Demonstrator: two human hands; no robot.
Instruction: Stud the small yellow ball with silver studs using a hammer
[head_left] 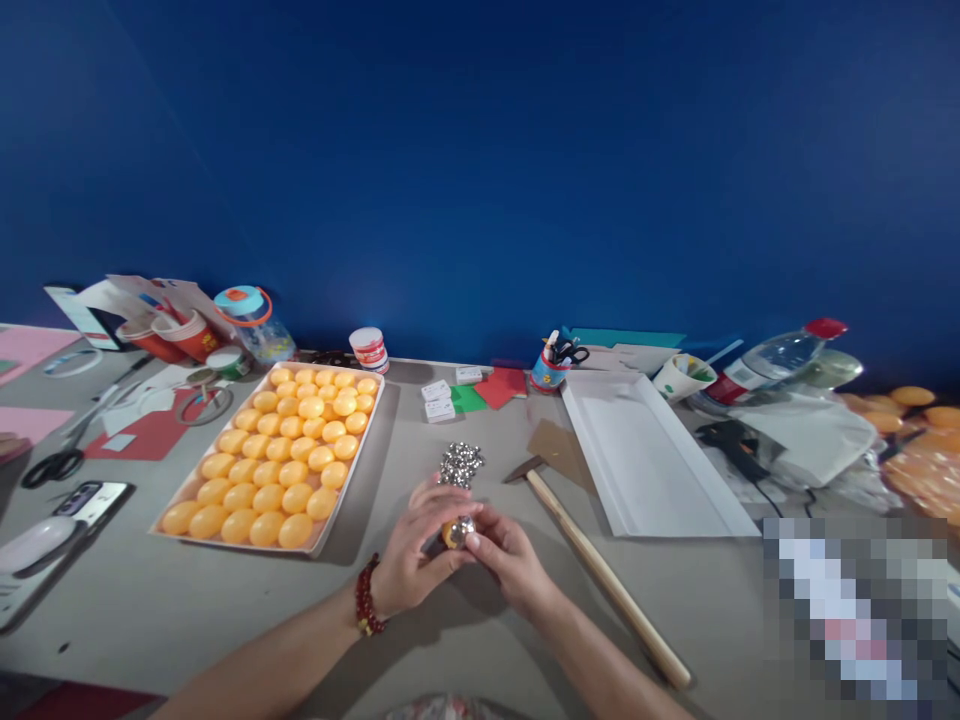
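In the middle of the table, my left hand [409, 555] is wrapped round an orange plastic ball [451, 534] and wears a dark red bead bracelet [367, 598]. Shiny silver thumbtack-like pieces cover part of the ball. My right hand [514, 560] grips the same ball from the other side, its thumb pressed against the silver pieces. Just beyond my fingers lies a heap of loose silver pieces [461, 462]. To the right is a hammer [600, 570] with a long wooden handle. My fingers hide much of the ball.
At left, a shallow tray [321, 545] holds rows of orange balls. A white box lid [652, 460] lies at right. Small white boxes [439, 410], a pen cup [550, 374] and a bottle [772, 360] stand farther back. Scissors [54, 468] and a phone [94, 498] lie far left.
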